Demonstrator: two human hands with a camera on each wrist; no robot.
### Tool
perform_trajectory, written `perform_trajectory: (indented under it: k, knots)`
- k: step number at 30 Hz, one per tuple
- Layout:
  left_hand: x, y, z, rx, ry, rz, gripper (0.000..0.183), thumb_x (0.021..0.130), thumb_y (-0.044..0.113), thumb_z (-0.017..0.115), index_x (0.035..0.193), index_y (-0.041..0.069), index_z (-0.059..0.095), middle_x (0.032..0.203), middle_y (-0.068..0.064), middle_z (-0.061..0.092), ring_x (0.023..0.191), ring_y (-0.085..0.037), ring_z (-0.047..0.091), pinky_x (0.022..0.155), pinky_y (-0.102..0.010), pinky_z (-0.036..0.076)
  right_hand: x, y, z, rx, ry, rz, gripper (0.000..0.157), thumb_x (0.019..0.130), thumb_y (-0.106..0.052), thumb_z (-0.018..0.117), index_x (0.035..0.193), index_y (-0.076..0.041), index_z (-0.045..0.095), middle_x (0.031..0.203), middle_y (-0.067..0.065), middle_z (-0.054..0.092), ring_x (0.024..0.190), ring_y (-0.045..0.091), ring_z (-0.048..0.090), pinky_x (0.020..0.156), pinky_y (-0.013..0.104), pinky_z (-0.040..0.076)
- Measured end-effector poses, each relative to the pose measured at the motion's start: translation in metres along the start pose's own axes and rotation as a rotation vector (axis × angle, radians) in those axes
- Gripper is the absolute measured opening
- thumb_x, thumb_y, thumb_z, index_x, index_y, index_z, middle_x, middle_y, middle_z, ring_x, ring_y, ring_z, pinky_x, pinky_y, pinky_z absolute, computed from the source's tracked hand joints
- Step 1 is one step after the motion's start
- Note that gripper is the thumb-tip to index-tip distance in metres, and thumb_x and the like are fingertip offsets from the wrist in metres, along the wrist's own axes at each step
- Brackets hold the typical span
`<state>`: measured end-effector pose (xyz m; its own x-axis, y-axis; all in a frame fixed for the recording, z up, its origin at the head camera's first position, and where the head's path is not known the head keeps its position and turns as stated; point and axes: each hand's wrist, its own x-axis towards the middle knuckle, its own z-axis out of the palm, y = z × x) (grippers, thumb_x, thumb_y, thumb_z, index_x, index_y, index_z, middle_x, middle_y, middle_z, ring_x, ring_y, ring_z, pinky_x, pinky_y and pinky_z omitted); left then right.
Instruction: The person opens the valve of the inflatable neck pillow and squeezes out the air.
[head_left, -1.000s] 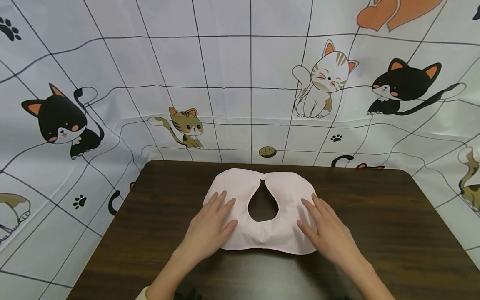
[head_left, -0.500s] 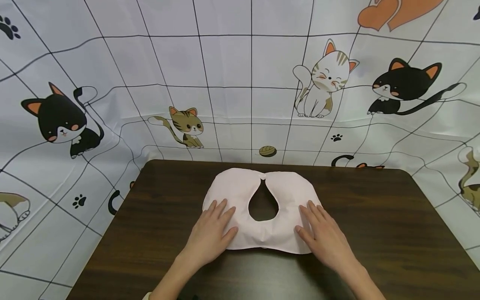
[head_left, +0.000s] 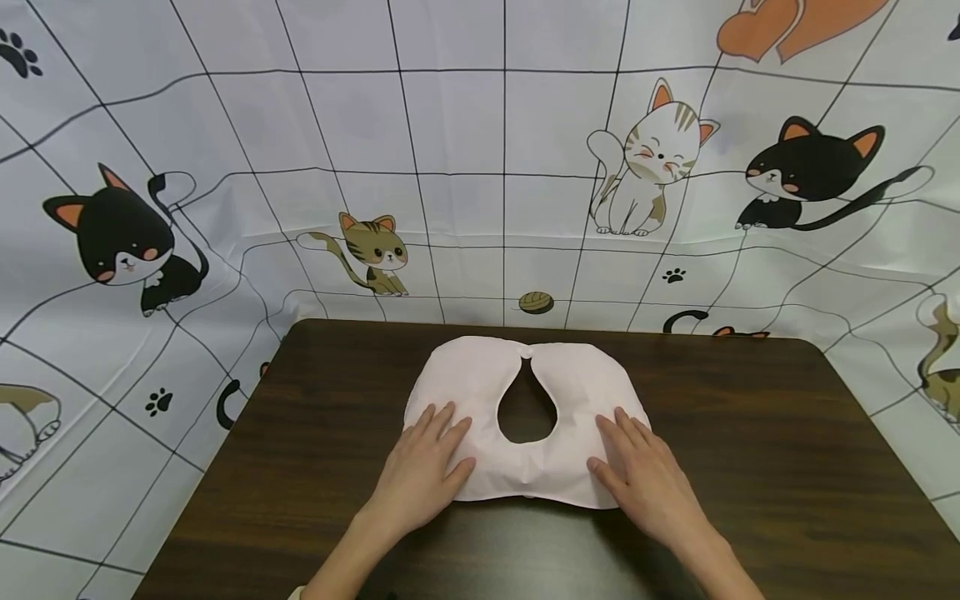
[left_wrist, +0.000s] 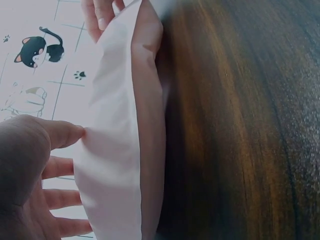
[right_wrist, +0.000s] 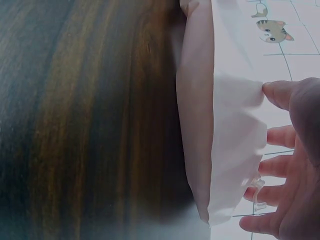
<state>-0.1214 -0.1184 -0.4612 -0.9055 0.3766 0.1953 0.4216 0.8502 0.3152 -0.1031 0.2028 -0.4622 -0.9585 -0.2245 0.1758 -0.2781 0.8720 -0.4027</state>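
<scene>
A pale pink, puffed-up neck pillow [head_left: 527, 475] with a teardrop opening lies in the middle of the table, its narrow gap at the far side. On its left lobe rests my left hand [head_left: 423, 467], fingers spread and fairly straight. My right hand [head_left: 648, 475] lies likewise on the right lobe. Both wrist views show thumb and fingertips touching the top of the pillow, above its side seam. In the right wrist view a small clear valve [right_wrist: 258, 192] sticks up by the fingers of the right hand.
The dark wood-grain table [head_left: 765, 450] has rounded far corners. Behind it and along both sides hangs a white sheet [head_left: 457, 125] with black grid lines and printed cartoon cats.
Both hands have slid slightly back toward me over the lobes, and the right one also a little inward. The pillow has stayed in place.
</scene>
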Motion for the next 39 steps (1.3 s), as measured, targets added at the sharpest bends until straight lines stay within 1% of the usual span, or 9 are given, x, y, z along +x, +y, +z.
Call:
perform_trajectory:
  k: [6,10,14,18,24,27,30,34,39]
  knots:
    - [0.000,0.001,0.000,0.015,0.004,0.009,0.051,0.097,0.034,0.069,0.142,0.011,0.062,0.153,-0.018,0.049,0.143,-0.045,0.039,0.108,-0.065,0.038,-0.001,0.000,0.001,-0.008,0.000,0.004,0.059,0.097,-0.031,0.071,0.146,-0.004,0.055,0.154,0.027,0.043,0.139,0.049,0.042,0.110,0.065,0.031]
    - [0.000,0.003,-0.003,0.024,0.016,0.022,0.052,0.097,0.033,0.070,0.142,0.011,0.062,0.153,-0.018,0.049,0.142,-0.046,0.040,0.107,-0.065,0.039,-0.002,-0.001,-0.001,-0.010,0.000,0.004,0.059,0.097,-0.031,0.071,0.146,-0.004,0.055,0.154,0.026,0.043,0.139,0.048,0.043,0.110,0.065,0.032]
    - [0.000,0.006,-0.009,0.028,0.035,0.033,0.052,0.097,0.032,0.070,0.143,0.011,0.061,0.153,-0.019,0.049,0.143,-0.045,0.040,0.107,-0.064,0.039,-0.002,-0.004,-0.006,-0.039,0.012,0.003,0.059,0.096,-0.032,0.071,0.146,-0.004,0.055,0.154,0.026,0.044,0.138,0.049,0.044,0.110,0.067,0.030]
    - [0.000,0.012,-0.015,0.027,0.055,0.045,0.054,0.096,0.032,0.071,0.144,0.012,0.060,0.154,-0.018,0.048,0.144,-0.044,0.039,0.108,-0.064,0.039,-0.003,-0.011,-0.012,-0.053,0.038,-0.006,0.059,0.097,-0.033,0.070,0.147,-0.005,0.055,0.155,0.024,0.044,0.138,0.048,0.044,0.110,0.066,0.029]
    - [0.000,0.026,-0.021,-0.002,0.078,0.081,0.056,0.092,0.030,0.075,0.144,0.012,0.060,0.152,-0.017,0.050,0.142,-0.044,0.042,0.108,-0.063,0.038,-0.005,-0.025,-0.014,-0.002,0.077,-0.048,0.058,0.097,-0.033,0.070,0.147,-0.008,0.055,0.156,0.020,0.044,0.141,0.043,0.042,0.111,0.062,0.034]
    - [0.000,0.031,-0.020,-0.001,0.076,0.102,0.058,0.090,0.030,0.078,0.142,0.011,0.061,0.151,-0.017,0.051,0.141,-0.043,0.044,0.108,-0.063,0.039,-0.006,-0.031,-0.010,0.001,0.085,-0.063,0.058,0.096,-0.033,0.072,0.147,-0.009,0.056,0.157,0.018,0.044,0.141,0.041,0.042,0.109,0.060,0.038]
    - [0.000,0.033,-0.016,0.022,0.073,0.127,0.058,0.088,0.027,0.081,0.140,0.011,0.062,0.150,-0.017,0.052,0.139,-0.044,0.046,0.106,-0.062,0.041,-0.006,-0.034,-0.004,-0.026,0.088,-0.073,0.059,0.095,-0.033,0.074,0.146,-0.009,0.057,0.156,0.018,0.046,0.141,0.042,0.043,0.107,0.060,0.041]
    - [0.001,0.032,-0.010,0.069,0.066,0.158,0.058,0.085,0.024,0.084,0.138,0.011,0.063,0.147,-0.017,0.054,0.136,-0.044,0.048,0.104,-0.060,0.044,-0.007,-0.037,0.005,-0.069,0.082,-0.072,0.060,0.093,-0.033,0.076,0.144,-0.007,0.059,0.153,0.020,0.048,0.139,0.043,0.045,0.106,0.059,0.042]
    - [0.001,0.028,-0.004,0.100,0.051,0.162,0.055,0.085,0.020,0.085,0.135,0.011,0.065,0.146,-0.016,0.056,0.135,-0.044,0.050,0.103,-0.060,0.045,-0.009,-0.038,0.011,-0.106,0.091,-0.072,0.059,0.089,-0.033,0.079,0.139,-0.005,0.062,0.150,0.023,0.051,0.135,0.045,0.049,0.105,0.058,0.044]
